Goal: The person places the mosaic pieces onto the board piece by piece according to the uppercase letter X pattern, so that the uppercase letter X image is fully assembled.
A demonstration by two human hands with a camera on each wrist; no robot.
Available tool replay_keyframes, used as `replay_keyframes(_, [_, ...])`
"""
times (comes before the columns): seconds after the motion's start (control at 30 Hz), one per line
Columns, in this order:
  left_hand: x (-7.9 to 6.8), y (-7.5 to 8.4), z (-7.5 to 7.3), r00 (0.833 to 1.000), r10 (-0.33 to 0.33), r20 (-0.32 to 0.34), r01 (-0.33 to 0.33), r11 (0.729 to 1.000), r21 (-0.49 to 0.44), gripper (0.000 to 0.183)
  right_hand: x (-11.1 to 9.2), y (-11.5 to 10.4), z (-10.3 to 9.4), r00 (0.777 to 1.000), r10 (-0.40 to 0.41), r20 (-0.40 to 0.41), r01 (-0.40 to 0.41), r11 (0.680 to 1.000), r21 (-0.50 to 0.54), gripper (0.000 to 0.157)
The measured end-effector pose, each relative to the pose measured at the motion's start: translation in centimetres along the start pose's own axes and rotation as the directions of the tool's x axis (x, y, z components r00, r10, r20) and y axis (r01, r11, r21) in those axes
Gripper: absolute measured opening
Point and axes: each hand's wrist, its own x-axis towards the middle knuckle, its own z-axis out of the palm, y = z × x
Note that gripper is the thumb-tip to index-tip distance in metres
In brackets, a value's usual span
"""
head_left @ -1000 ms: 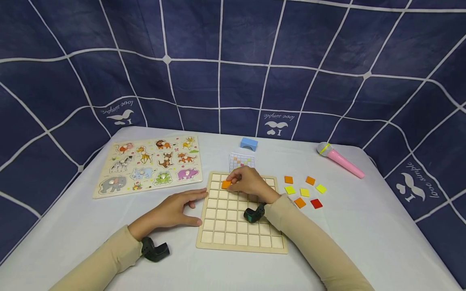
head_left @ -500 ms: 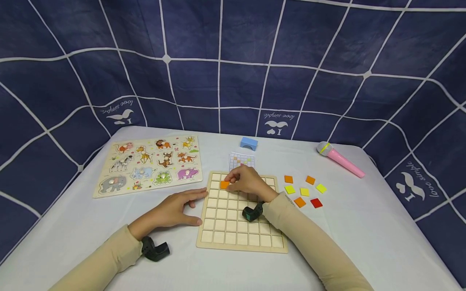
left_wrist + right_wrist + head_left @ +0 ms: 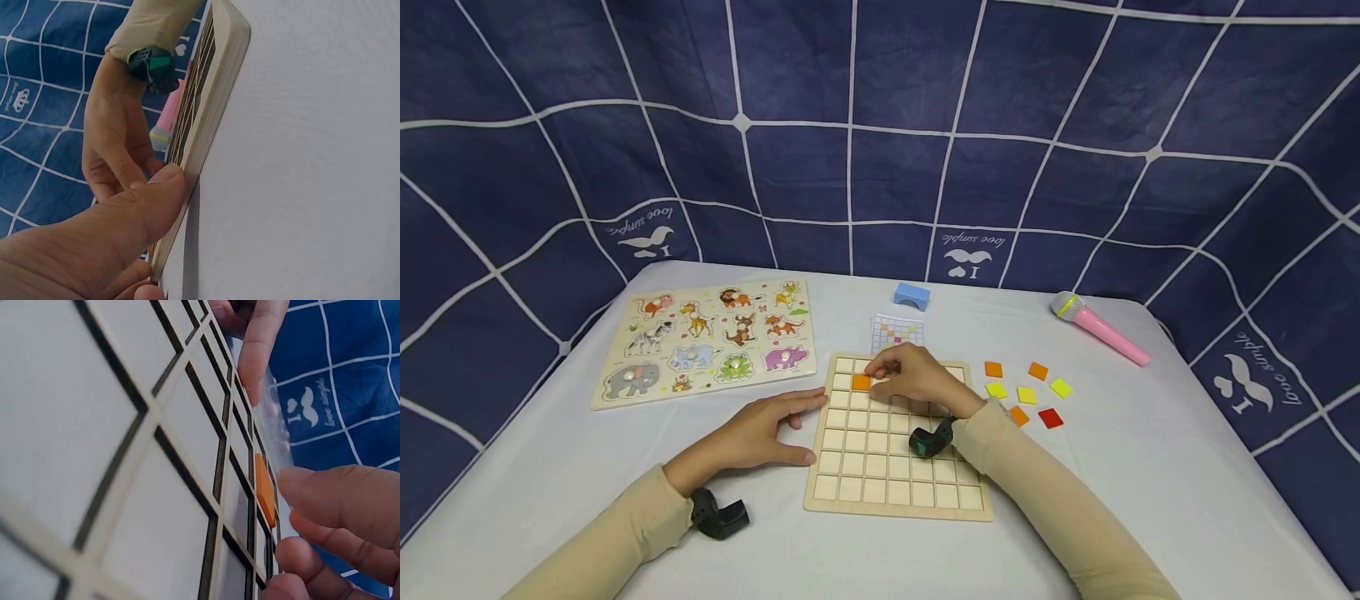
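Observation:
An orange square tile (image 3: 861,382) lies in a cell of the wooden grid board (image 3: 852,506), second row from the far edge, second column from the left. My right hand (image 3: 917,381) hovers over the board just right of this tile, fingers loosely bent. In the right wrist view a small gap shows between the thumb (image 3: 312,490) and the orange tile (image 3: 265,490). My left hand (image 3: 756,433) rests along the board's left side with fingers spread. Its thumb (image 3: 165,181) touches the board's edge (image 3: 215,94) in the left wrist view.
Several loose orange, yellow and red tiles, one red tile (image 3: 1050,418) among them, lie right of the board. Behind it are a printed grid card (image 3: 895,330) and a blue arch block (image 3: 912,296). An animal puzzle (image 3: 707,342) lies left, a pink microphone (image 3: 1101,329) right.
The orange tile has shifted slightly left and settled into its cell. My right fingers have let go of it and moved slightly right. The left hand has stayed put.

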Motion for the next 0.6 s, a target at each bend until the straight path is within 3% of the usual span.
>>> replay_keyframes(0.2, [0.0, 0.1, 0.0, 1.000, -0.003, -0.002, 0.003, 1.000, -0.005, 0.085, -0.9, 0.9, -0.6, 0.998, -0.068, -0.014, 0.069, 0.996, 0.064, 0.022])
replay_keyframes(0.6, [0.0, 0.0, -0.1, 1.000, -0.010, -0.009, 0.010, 1.000, -0.007, 0.086, -4.0, 2.3, -2.6, 0.991, -0.128, -0.034, 0.130, 0.988, 0.079, 0.019])
